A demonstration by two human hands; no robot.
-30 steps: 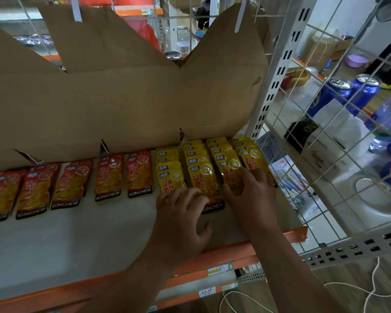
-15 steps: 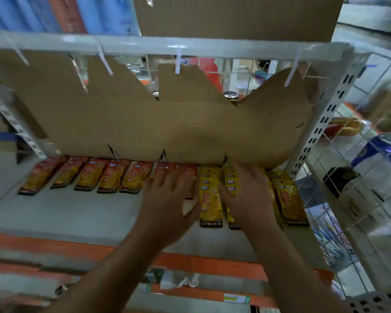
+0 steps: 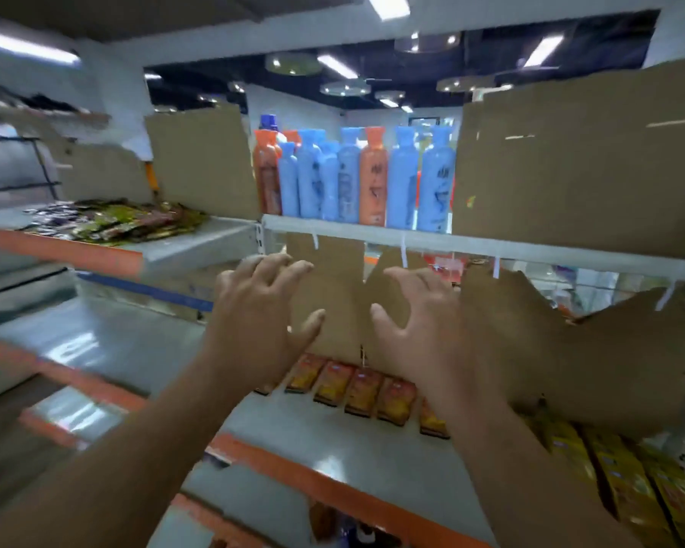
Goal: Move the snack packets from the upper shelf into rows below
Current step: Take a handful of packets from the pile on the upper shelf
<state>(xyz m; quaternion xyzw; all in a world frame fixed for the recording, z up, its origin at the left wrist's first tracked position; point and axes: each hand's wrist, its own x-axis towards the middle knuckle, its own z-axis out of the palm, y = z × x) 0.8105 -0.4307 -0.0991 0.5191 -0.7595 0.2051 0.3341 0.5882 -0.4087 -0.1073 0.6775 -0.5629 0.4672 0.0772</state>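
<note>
In front of the cardboard backing [image 3: 341,302], I am holding my left hand [image 3: 260,310] and right hand [image 3: 424,322] up side by side, fingers spread and loosely bent, gripping nothing. Up and left of my left hand, loose snack packets [image 3: 111,221] are lying on the upper shelf [image 3: 198,241]. Below both hands, red packets [image 3: 356,385] are sitting in a row.

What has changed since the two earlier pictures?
Both hands lifted off the yellow packets on the lower shelf and rose: left hand and right hand are now in the air before the cardboard, fingers spread, holding nothing. The view tilted up, so bottles and a pile of packets on the upper shelf appear. The red packets and yellow ones stay in their rows.
</note>
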